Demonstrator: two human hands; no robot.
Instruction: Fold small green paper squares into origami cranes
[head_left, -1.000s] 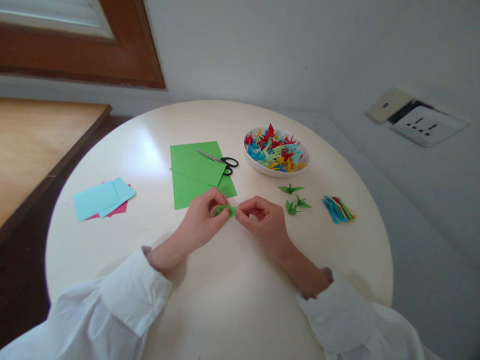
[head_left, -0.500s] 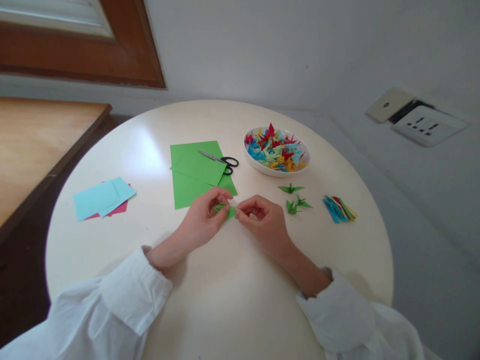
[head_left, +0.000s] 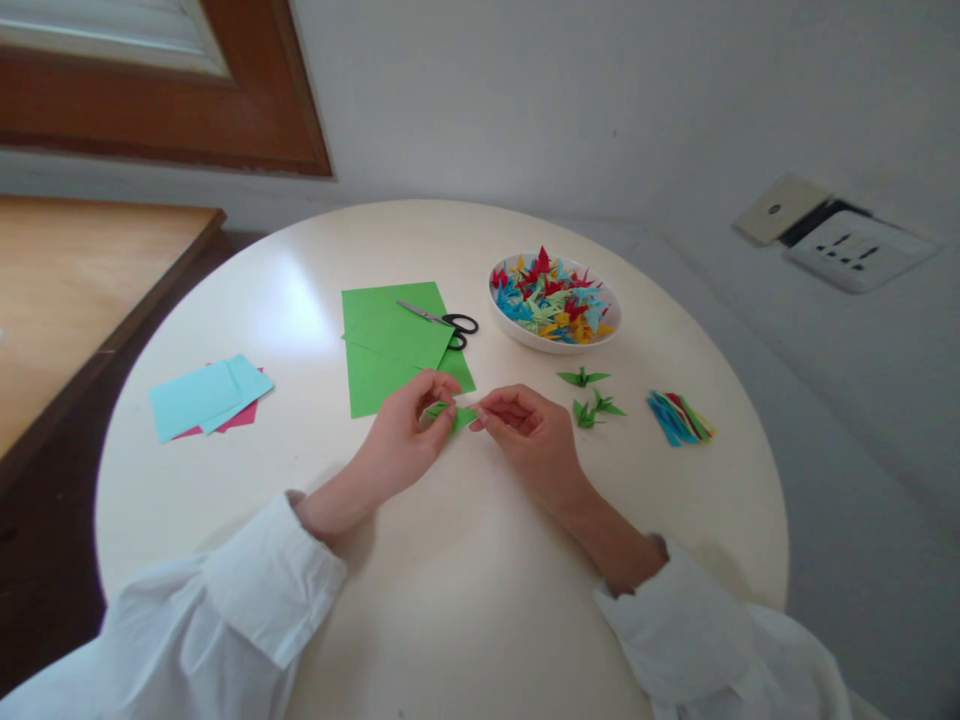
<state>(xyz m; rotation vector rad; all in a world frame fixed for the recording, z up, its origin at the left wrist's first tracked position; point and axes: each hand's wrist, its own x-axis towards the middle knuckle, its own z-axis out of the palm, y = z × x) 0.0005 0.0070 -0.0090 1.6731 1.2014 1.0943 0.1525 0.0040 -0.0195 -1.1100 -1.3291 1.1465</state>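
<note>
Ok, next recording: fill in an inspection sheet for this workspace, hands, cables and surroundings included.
Surface: round white table, glossy.
In work: small folded green paper.
Other items: three green paper cranes; bowl of multicoloured cranes; scissors partly on green sheets; light-blue sheets over red paper; coloured strips.
Hands: left hand pinches the folded paper; right hand pinches its right end.
Cables: nothing seen.
Surroundings: wall socket right; brown wooden frame upper left.

I count two hands (head_left: 405, 432) of mine, one folded green paper (head_left: 463, 419), three loose green birds (head_left: 583, 378), one bowl (head_left: 555, 347), uncountably many paper birds (head_left: 544, 290) inside, one pair of scissors (head_left: 463, 323), at least two blue sheets (head_left: 191, 400), at least two green sheets (head_left: 397, 335), one round counter (head_left: 442, 600).
</note>
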